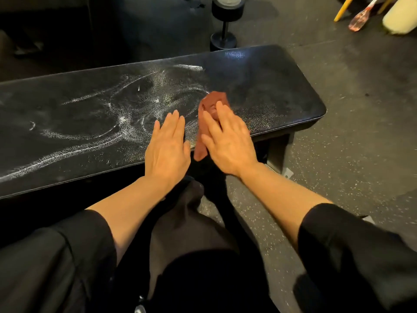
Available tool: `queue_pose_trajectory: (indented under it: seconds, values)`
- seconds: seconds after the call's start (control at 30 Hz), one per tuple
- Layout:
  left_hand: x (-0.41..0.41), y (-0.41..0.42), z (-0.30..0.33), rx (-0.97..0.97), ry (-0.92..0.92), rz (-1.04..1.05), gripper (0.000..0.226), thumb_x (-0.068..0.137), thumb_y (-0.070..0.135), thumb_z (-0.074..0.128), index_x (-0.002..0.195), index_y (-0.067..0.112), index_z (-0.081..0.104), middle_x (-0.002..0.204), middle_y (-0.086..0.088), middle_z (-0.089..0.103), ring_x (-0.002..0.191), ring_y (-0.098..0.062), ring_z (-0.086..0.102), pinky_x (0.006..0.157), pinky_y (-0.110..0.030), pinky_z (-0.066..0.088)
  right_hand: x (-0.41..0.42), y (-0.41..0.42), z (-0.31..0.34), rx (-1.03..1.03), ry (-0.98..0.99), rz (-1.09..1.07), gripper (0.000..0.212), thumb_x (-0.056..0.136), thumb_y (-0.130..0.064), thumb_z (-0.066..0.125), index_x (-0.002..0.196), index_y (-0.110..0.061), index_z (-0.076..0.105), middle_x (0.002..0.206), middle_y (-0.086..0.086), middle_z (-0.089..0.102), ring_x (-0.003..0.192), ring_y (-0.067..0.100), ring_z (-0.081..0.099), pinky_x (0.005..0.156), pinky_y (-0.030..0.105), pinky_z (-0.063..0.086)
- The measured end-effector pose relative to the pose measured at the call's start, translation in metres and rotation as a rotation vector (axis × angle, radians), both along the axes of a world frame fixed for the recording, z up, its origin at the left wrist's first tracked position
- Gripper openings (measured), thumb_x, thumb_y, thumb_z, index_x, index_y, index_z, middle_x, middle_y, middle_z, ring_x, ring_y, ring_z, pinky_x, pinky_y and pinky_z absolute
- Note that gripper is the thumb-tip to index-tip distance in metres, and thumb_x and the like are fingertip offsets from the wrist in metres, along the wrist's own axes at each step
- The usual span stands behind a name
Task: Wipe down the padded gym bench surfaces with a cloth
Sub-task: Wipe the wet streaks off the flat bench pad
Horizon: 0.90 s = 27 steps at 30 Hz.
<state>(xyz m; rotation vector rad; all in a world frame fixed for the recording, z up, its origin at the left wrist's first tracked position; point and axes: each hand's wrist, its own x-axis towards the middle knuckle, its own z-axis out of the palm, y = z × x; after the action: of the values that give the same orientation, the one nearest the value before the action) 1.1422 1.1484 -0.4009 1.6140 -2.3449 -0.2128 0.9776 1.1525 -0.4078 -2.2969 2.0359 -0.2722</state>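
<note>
Right hand (pixel 228 141) pressed flat on the cloth (pixel 208 118); left hand (pixel 168 145) lay flat on the worktop (pixel 282 86). Unpinched, the cloth's overhanging end risked sliding off.

A rust-red cloth (pixel 211 105) is showing against the glossy black bench pad (pixel 270 86), which is wearing swirling white streaks (pixel 108 118).

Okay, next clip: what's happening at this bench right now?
A person is wiping a black padded bench with a reddish-brown cloth. The right hand presses flat on the cloth near the bench's front edge, towards its right end. The left hand rests flat on the pad just beside it, holding nothing. White streaks and smears cover the pad to the left of the hands, while the part to the right looks mostly free of them. A dumbbell stands on the floor behind the bench.
</note>
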Motion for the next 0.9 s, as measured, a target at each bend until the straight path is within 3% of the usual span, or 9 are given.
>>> queue_pose_trajectory:
  seconds: [0.1, 0.17, 0.23, 0.33, 0.47, 0.57, 0.67, 0.77, 0.9]
  values:
    - [0.005, 0.002, -0.006, 0.022, -0.001, 0.009, 0.054, 0.101, 0.027, 0.039, 0.147, 0.004, 0.026, 0.157, -0.011, 0.020, 0.146, -0.022, 0.014, 0.120, -0.036, 0.003, -0.046, -0.017, 0.001, -0.058, 0.189, -0.046, 0.048, 0.096, -0.038, 0.031, 0.139, -0.018, 0.036, 0.153, 0.014, 0.023, 0.141, 0.034, 0.020, 0.109, 0.053, 0.026]
    - [0.010, 0.002, -0.009, 0.017, 0.020, 0.014, 0.056, 0.101, 0.034, 0.038, 0.148, 0.004, 0.026, 0.158, -0.009, 0.019, 0.147, -0.021, 0.012, 0.120, -0.035, 0.003, -0.068, -0.025, 0.005, -0.001, 0.133, -0.342, 0.049, 0.097, -0.035, 0.033, 0.142, -0.015, 0.034, 0.157, 0.014, 0.015, 0.144, 0.036, 0.011, 0.113, 0.054, 0.017]
    - [0.013, 0.002, -0.011, 0.012, 0.045, 0.020, 0.059, 0.100, 0.038, 0.037, 0.148, 0.004, 0.026, 0.158, -0.008, 0.018, 0.147, -0.019, 0.011, 0.120, -0.033, 0.002, -0.055, -0.027, 0.005, 0.040, 0.018, -0.477, 0.053, 0.100, -0.034, 0.033, 0.148, -0.013, 0.027, 0.159, 0.014, 0.009, 0.146, 0.033, 0.008, 0.117, 0.048, 0.015]
    - [0.014, 0.000, -0.012, 0.016, 0.091, 0.024, 0.060, 0.099, 0.036, 0.042, 0.148, 0.004, 0.027, 0.158, -0.009, 0.019, 0.147, -0.019, 0.013, 0.119, -0.031, 0.002, 0.007, -0.014, -0.001, -0.033, -0.039, -0.231, 0.054, 0.097, -0.035, 0.032, 0.147, -0.013, 0.032, 0.157, 0.014, 0.017, 0.144, 0.032, 0.018, 0.115, 0.047, 0.023]
    - [0.017, 0.002, -0.010, 0.037, 0.152, 0.005, 0.059, 0.098, 0.030, 0.048, 0.147, 0.005, 0.029, 0.158, -0.007, 0.019, 0.144, -0.010, 0.005, 0.118, -0.029, 0.004, 0.021, -0.001, 0.000, 0.043, 0.078, 0.084, 0.061, 0.098, -0.042, 0.025, 0.150, -0.010, 0.025, 0.159, 0.012, 0.011, 0.147, 0.029, 0.009, 0.117, 0.044, 0.014]
    - [0.023, 0.004, -0.006, 0.049, 0.197, -0.019, 0.060, 0.098, 0.033, 0.048, 0.148, 0.008, 0.027, 0.158, -0.004, 0.018, 0.133, 0.001, -0.004, 0.113, -0.025, 0.003, -0.009, -0.031, 0.004, 0.023, 0.181, -0.060, 0.064, 0.093, -0.042, 0.027, 0.141, 0.000, 0.036, 0.158, 0.016, 0.012, 0.147, 0.031, 0.003, 0.118, 0.050, 0.006]
    - [0.023, 0.002, -0.007, 0.046, 0.203, -0.028, 0.059, 0.098, 0.031, 0.048, 0.148, 0.008, 0.028, 0.158, -0.005, 0.019, 0.139, -0.004, -0.001, 0.113, -0.028, 0.004, -0.005, -0.061, 0.008, 0.048, 0.105, -0.279, 0.064, 0.095, -0.043, 0.041, 0.140, 0.002, 0.036, 0.154, 0.020, 0.017, 0.143, 0.034, 0.014, 0.117, 0.050, 0.015]
    - [0.021, -0.003, -0.008, 0.059, 0.169, -0.046, 0.059, 0.097, 0.027, 0.050, 0.147, 0.004, 0.029, 0.156, -0.009, 0.023, 0.146, -0.019, 0.014, 0.119, -0.030, 0.004, 0.008, -0.038, 0.002, 0.058, 0.091, -0.179, 0.064, 0.099, -0.048, 0.027, 0.151, -0.011, 0.020, 0.158, 0.020, 0.006, 0.146, 0.035, 0.006, 0.119, 0.047, 0.011]
    - [0.019, -0.008, -0.009, 0.060, 0.129, -0.068, 0.058, 0.096, 0.029, 0.049, 0.146, 0.003, 0.032, 0.155, -0.011, 0.027, 0.145, -0.022, 0.019, 0.120, -0.033, 0.004, -0.017, -0.015, 0.002, 0.071, 0.110, 0.022, 0.071, 0.092, -0.056, 0.016, 0.151, -0.017, 0.023, 0.159, 0.013, 0.010, 0.146, 0.032, 0.012, 0.117, 0.046, 0.018]
